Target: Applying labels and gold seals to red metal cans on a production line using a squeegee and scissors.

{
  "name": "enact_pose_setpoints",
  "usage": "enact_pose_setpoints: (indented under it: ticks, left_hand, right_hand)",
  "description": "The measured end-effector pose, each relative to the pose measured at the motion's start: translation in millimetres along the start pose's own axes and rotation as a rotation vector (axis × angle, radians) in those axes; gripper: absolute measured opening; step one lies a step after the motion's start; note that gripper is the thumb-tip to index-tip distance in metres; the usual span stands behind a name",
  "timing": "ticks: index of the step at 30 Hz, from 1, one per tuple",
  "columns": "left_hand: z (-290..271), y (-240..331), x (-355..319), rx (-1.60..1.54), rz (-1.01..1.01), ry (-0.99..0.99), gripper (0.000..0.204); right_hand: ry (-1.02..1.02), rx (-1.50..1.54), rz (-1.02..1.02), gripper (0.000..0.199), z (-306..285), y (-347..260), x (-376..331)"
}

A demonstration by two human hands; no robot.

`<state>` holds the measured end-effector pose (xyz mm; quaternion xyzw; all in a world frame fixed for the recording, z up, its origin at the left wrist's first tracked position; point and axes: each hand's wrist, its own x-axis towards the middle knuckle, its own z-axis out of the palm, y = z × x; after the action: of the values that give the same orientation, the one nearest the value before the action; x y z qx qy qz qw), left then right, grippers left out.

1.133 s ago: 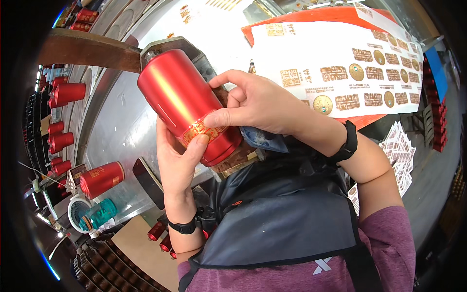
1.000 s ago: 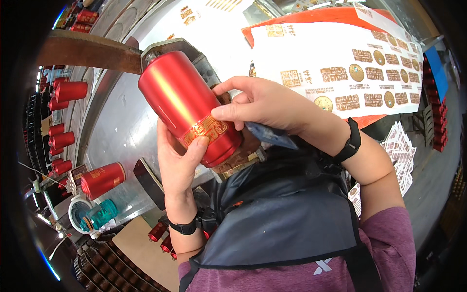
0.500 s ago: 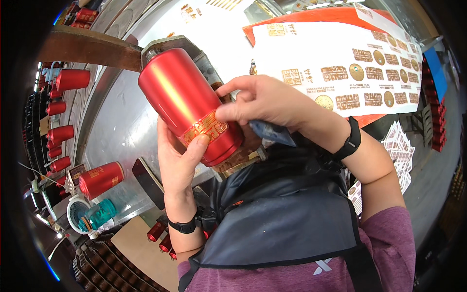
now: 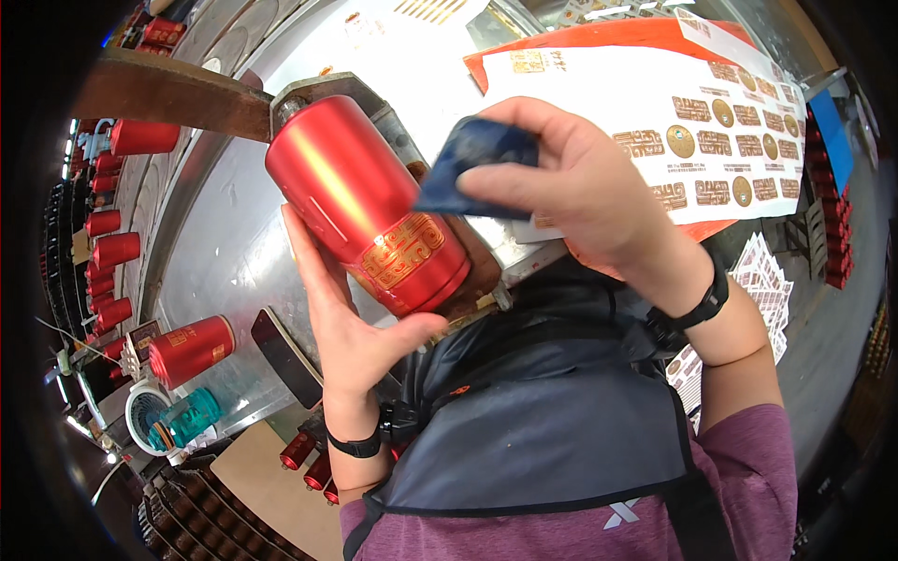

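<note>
A large red metal bottle with a gold patterned label lies tilted in front of me, its neck pointing up-left against a metal fixture. My left hand cradles the bottle from below, thumb at its base. My right hand is raised just right of the bottle and pinches a small dark blue cloth close to the bottle's side, near the gold label.
A white sheet of gold stickers on red backing lies at the upper right. More red bottles stand at the left along a metal bench. A teal cup sits lower left. Sticker sheets lie at the right.
My right hand has lifted off the gold label and now holds the dark blue cloth up beside the bottle. The bottle and left hand stay almost still.
</note>
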<state>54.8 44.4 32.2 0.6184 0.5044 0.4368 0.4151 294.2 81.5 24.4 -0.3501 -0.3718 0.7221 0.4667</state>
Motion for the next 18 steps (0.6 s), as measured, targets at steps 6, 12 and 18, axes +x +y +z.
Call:
enact_pose_setpoints:
  ticks: [6,12,18]
  left_hand:
    - [-7,-2,-6,0.599,0.042,-0.033,0.143]
    - [-11,-18,-6,0.430,0.061,-0.031,0.137]
    - [-17,-31,-7,0.402,0.067,-0.036,0.137]
  right_hand:
    - [0.001,-0.627,-0.130,0.023,25,-21,18]
    - [-0.107,-0.535,-0.266,0.025,14,-30,19]
    - [0.044,-0.860,-0.285,0.023,10,-30,29]
